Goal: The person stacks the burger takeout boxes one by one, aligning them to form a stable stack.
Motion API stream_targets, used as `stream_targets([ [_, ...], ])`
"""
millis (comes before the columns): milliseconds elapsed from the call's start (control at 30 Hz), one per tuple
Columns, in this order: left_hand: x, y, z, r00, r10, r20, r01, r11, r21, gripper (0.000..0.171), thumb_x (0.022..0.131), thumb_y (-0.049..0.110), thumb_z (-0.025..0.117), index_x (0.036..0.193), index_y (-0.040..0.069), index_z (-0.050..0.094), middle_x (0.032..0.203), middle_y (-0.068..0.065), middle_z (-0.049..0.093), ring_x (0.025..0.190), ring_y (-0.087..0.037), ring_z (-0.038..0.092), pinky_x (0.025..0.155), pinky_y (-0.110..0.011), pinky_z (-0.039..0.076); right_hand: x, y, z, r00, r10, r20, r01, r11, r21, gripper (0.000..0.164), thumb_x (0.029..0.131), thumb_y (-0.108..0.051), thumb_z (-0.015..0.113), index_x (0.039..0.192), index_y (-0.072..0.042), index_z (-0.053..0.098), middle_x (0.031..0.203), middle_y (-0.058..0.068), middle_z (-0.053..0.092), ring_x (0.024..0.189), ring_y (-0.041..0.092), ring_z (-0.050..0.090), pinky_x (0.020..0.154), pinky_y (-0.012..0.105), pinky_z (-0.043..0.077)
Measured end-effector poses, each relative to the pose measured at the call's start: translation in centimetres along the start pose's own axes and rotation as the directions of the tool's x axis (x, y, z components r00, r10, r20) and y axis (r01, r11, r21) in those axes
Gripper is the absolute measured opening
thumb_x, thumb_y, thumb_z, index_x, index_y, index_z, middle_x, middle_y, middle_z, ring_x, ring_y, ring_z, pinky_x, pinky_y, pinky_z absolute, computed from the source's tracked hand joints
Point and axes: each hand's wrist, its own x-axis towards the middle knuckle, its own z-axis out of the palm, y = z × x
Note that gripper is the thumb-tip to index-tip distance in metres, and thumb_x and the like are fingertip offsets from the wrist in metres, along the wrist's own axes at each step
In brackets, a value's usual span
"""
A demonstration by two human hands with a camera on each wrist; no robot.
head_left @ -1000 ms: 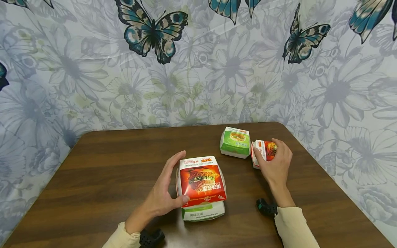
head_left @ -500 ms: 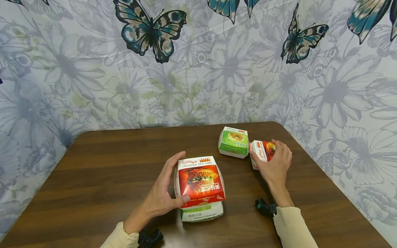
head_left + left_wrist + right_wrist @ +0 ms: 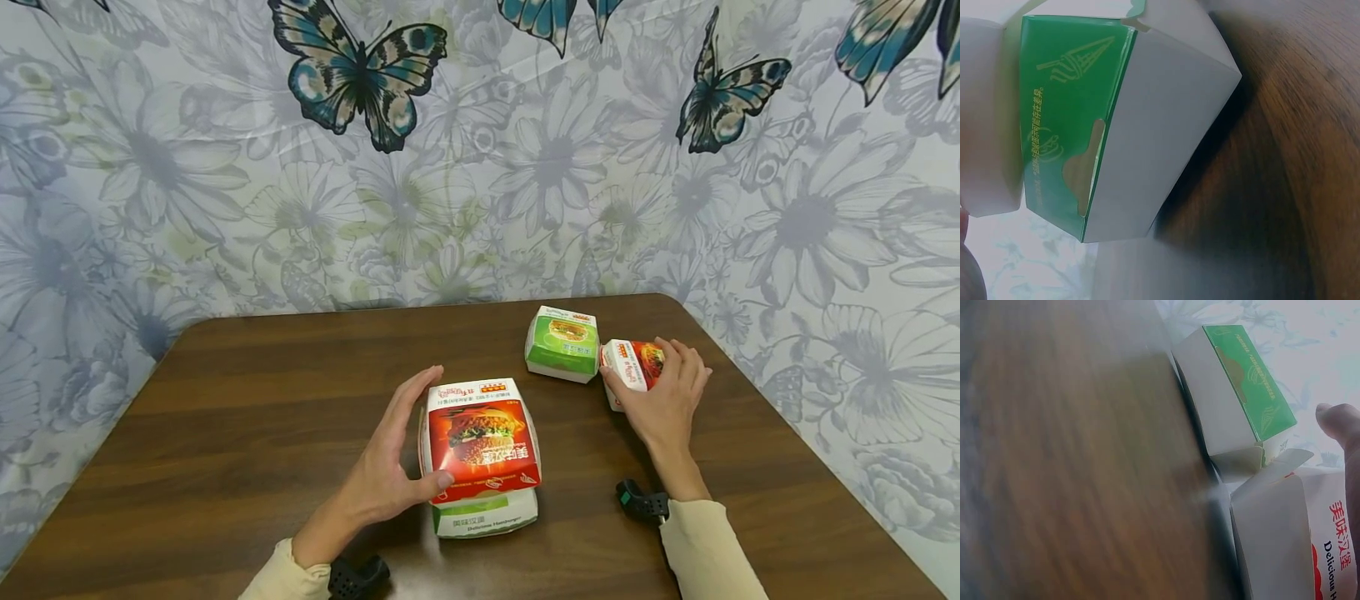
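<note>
In the head view, a red-and-white hamburger box (image 3: 486,440) sits on top of a green-and-white hamburger box (image 3: 486,515). My left hand (image 3: 378,467) lies along the left side of the upper box, fingers fairly straight, its thumb at the near left corner. To the right, a smaller red-and-white hamburger box (image 3: 628,367) stands under my right hand (image 3: 666,400), whose fingers spread over its right side. The right thumb (image 3: 1338,422) shows above this box in the right wrist view. Another green hamburger box (image 3: 562,343) stands close on its left. Some fingertips are hidden.
The boxes stand on a dark brown wooden table (image 3: 285,400) with rounded far corners. Behind it hangs a pale cloth (image 3: 480,208) printed with flowers and butterflies. A dark strap device (image 3: 641,502) is on the right wrist.
The head view has shifted slightly. My right hand's fingers have spread a little over the small red box. The left hand and the stacked boxes stay as they were.
</note>
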Motion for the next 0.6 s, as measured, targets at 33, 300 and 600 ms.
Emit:
stream_targets([
  [33, 0.02, 0.04, -0.01, 1.0, -0.004, 0.002, 0.004, 1.0, 0.0, 0.103, 0.079, 0.044, 0.079, 0.163, 0.017, 0.026, 0.166, 0.001, 0.029, 0.146, -0.035, 0.034, 0.116, -0.058, 0.034, -0.02, 0.03, -0.04, 1.0, 0.001, 0.0, -0.001, 1.0, -0.001, 0.087, 0.073, -0.039, 0.091, 0.139, 0.003, 0.052, 0.144, 0.027, 0.044, 0.141, 0.045, 0.028, 0.123, 0.063, 0.002],
  [300, 0.04, 0.22, 0.0, 1.0, -0.002, 0.01, 0.002, 1.0, 0.001, 0.102, 0.079, 0.042, 0.08, 0.163, 0.018, 0.027, 0.165, 0.0, 0.03, 0.147, -0.024, 0.033, 0.117, -0.051, 0.036, -0.13, 0.44, -0.14, 1.0, 0.031, 0.0, -0.031, 1.0, -0.006, 0.089, 0.072, -0.04, 0.092, 0.14, 0.002, 0.052, 0.146, 0.028, 0.042, 0.144, 0.046, 0.026, 0.123, 0.066, 0.0],
  [600, -0.03, 0.36, -0.04, 1.0, -0.017, 0.02, 0.017, 1.0, 0.0, 0.101, 0.081, 0.042, 0.079, 0.163, 0.02, 0.026, 0.165, 0.001, 0.03, 0.145, -0.024, 0.034, 0.114, -0.047, 0.041, -0.39, 0.87, -0.06, 0.991, 0.123, 0.044, -0.124, 0.992, 0.012, 0.091, 0.075, -0.036, 0.091, 0.146, 0.001, 0.047, 0.15, 0.026, 0.038, 0.144, 0.042, 0.021, 0.118, 0.061, 0.016],
])
